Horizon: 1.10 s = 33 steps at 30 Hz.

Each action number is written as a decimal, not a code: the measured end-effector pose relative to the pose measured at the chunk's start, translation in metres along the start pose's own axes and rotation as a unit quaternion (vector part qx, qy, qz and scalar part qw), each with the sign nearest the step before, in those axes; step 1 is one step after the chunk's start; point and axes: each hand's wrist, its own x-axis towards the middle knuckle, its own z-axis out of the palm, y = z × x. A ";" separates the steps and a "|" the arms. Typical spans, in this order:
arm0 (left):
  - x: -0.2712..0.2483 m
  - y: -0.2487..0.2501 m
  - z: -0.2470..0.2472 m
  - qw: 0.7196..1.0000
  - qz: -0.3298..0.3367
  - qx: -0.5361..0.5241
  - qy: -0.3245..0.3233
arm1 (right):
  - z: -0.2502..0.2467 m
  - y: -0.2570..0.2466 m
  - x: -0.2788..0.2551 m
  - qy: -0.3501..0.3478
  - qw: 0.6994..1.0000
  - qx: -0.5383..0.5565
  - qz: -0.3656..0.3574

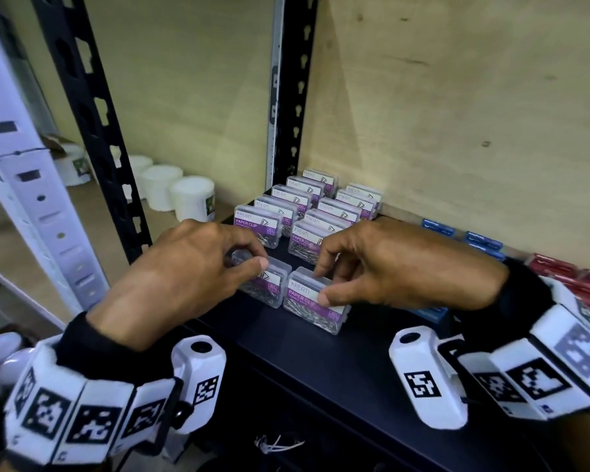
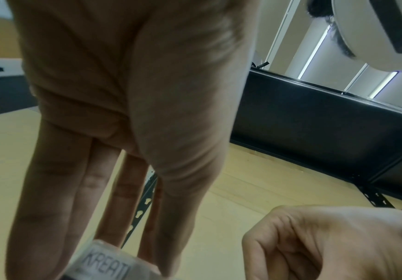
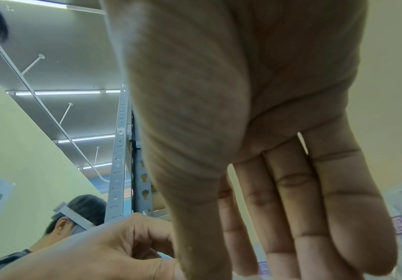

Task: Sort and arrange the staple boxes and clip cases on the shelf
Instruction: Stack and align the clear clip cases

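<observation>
Two rows of clear paper-clip cases [image 1: 307, 206] with purple labels stand at the back left of the black shelf [image 1: 321, 362]. In front of them lie two more cases. My left hand [image 1: 252, 264] pinches the left case [image 1: 269, 287] between thumb and fingers; its label [image 2: 106, 265] shows in the left wrist view. My right hand [image 1: 321, 281] pinches the right case [image 1: 312, 301], fingers on its far edge and thumb on its near face. Blue staple boxes [image 1: 470, 240] and red staple boxes [image 1: 573, 277] lie along the back wall to the right.
A black slotted upright [image 1: 92, 131] and a white one [image 1: 24, 172] stand on the left. White tubs [image 1: 191, 197] sit on the neighbouring shelf. A plywood panel [image 1: 457, 114] closes the back. Another person [image 3: 75, 214] appears in the right wrist view.
</observation>
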 end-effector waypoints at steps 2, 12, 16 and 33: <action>-0.003 0.001 -0.001 1.000 0.003 -0.007 -0.004 | 0.001 -0.001 -0.003 -0.002 1.000 0.002 -0.004; -0.009 0.002 -0.003 0.999 -0.004 -0.036 -0.008 | 0.002 -0.003 -0.013 0.001 1.000 0.001 -0.008; -0.009 0.001 -0.002 0.999 -0.005 -0.040 -0.008 | 0.003 -0.002 -0.014 -0.002 1.000 0.009 -0.009; -0.009 -0.001 -0.015 0.999 0.013 0.023 -0.032 | -0.006 0.006 -0.015 -0.014 0.999 0.034 -0.028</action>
